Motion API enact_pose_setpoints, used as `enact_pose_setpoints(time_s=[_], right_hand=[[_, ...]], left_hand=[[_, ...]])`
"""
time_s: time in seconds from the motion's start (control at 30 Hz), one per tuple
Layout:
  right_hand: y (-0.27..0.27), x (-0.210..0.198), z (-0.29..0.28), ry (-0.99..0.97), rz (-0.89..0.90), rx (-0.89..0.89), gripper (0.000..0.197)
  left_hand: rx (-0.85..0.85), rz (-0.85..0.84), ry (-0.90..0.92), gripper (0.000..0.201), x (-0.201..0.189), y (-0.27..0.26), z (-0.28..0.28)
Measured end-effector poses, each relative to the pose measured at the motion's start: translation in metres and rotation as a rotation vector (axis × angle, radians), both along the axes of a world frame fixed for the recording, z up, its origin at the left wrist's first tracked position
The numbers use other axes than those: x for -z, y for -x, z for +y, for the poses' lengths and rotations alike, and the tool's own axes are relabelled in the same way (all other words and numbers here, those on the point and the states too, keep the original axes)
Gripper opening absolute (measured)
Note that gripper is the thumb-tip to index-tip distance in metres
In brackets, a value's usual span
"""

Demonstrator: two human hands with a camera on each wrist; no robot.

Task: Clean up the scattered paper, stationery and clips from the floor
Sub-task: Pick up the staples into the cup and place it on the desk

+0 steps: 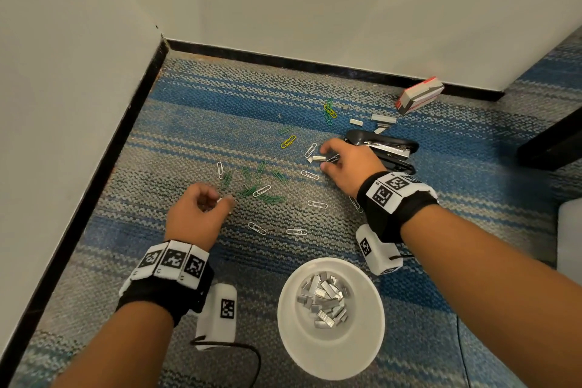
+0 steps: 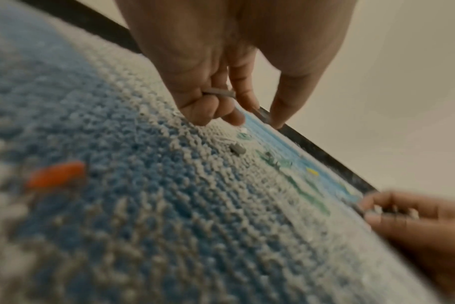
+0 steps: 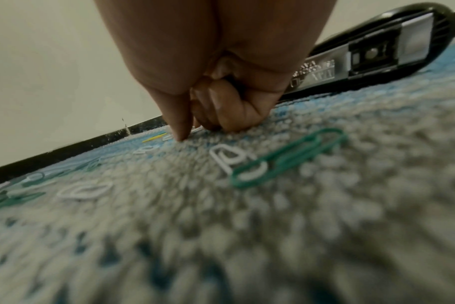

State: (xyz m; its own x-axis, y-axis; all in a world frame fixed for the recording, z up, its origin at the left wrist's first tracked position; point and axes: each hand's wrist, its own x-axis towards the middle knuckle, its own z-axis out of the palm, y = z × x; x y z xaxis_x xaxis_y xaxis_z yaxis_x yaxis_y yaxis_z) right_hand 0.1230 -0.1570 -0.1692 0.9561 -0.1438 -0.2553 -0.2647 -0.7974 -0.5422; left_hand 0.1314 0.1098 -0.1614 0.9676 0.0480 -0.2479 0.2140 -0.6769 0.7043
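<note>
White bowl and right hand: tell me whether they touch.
Apart. The head view shows the right hand up by the black stapler, with bare carpet between it and the white bowl.

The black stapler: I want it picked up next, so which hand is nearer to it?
Right. The right hand lies directly beside the black stapler; the left hand is far across the carpet.

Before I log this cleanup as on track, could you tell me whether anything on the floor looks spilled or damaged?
Yes: paper clips lie scattered over the carpet. The black stapler lies sprung open, loose staple strips near it, and the staple box lies tipped against the skirting. Only the white bowl looks orderly, holding staples.
</note>
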Motion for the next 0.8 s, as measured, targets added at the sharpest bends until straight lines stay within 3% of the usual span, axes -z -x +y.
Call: enact_pose_setpoints(time_s=[0.1,0.17,0.3,0.37,0.4,0.47,0.53,0.6,0.73,0.8], right_hand=[[0.000,-0.004,0.000,-0.065,0.019,0.057,0.008],[-0.001,-0.007,-0.002,-0.218,0.043,0.142,0.011],[-0.006,-0.020,-0.003,-0.888,0.214,0.450,0.020],[-0.009,-0.021,0.000,-0.984,0.237,0.468,0.014],[-0.010,-0.020,0.003,-0.897,0.214,0.408,0.015],[-0.010,-0.012,0.007,-0.485,0.131,0.196,0.026],[-0.012,-0.005,0.012,-0.160,0.086,0.029,0.023],[-0.016,0.000,0.015,-0.049,0.076,-0.067,0.025],[-0.019,0.001,0.015,-0.014,0.030,-0.049,0.017],[-0.020,0.000,0.016,0.012,0.017,-0.041,0.009]], left_hand=[[-0.118,0.108,0.137,0.025,0.006,-0.001,0.008],[-0.165,0.152,0.141,0.023,0.008,-0.002,0.010],[-0.068,0.156,-0.084,0.012,0.005,-0.001,0.006],[0.077,0.103,-0.213,0.013,0.000,0.004,0.003],[0.146,0.078,-0.271,0.016,-0.003,0.006,0.002],[0.227,0.058,-0.342,0.017,-0.003,0.009,0.003],[0.201,0.057,-0.315,0.014,-0.001,0.007,0.006],[0.172,0.039,-0.291,0.012,-0.002,0.005,0.006],[0.126,-0.003,-0.212,0.015,-0.009,0.006,-0.002],[0.032,0.099,-0.106,0.017,-0.005,-0.001,-0.001]])
